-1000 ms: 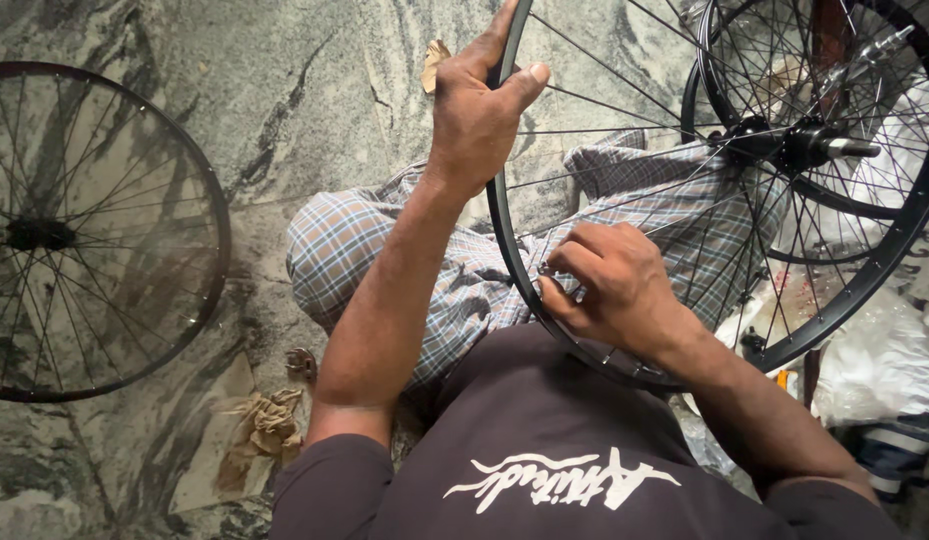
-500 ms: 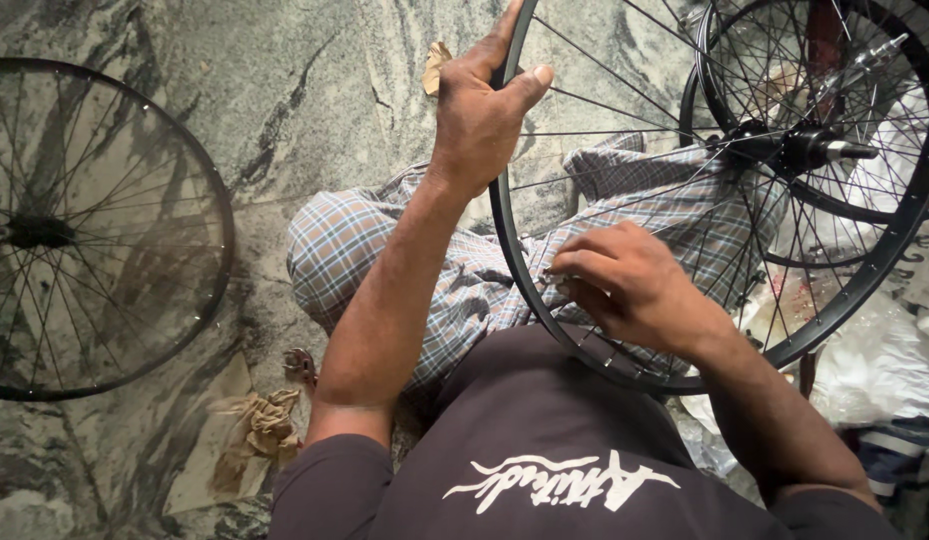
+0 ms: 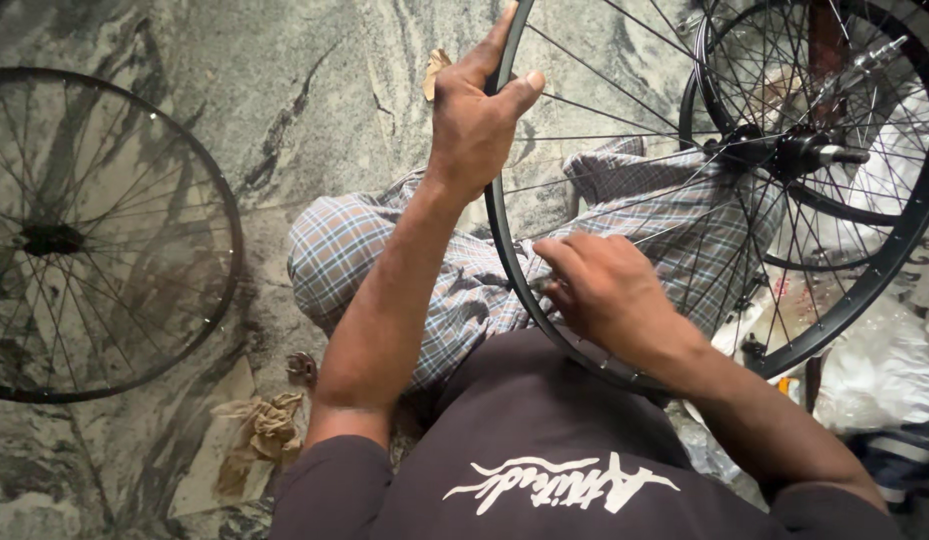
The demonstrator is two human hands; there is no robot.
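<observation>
- Head view looks down on a person sitting on the stone floor (image 3: 314,90), with a black bicycle wheel (image 3: 724,330) standing upright across the lap.
- Left hand (image 3: 476,112) is closed around the wheel's rim at its far, upper part, thumb on one side and fingers on the other.
- Right hand (image 3: 606,292) is lower and nearer to the body, at the near part of the same rim; its fingertips are pinched together where a spoke meets the rim. I cannot tell if they hold a small tool.
- The hub (image 3: 796,152) lies to the right of both hands.
- A second wheel (image 3: 219,200) lies flat near the floor's left edge, well apart.
</observation>
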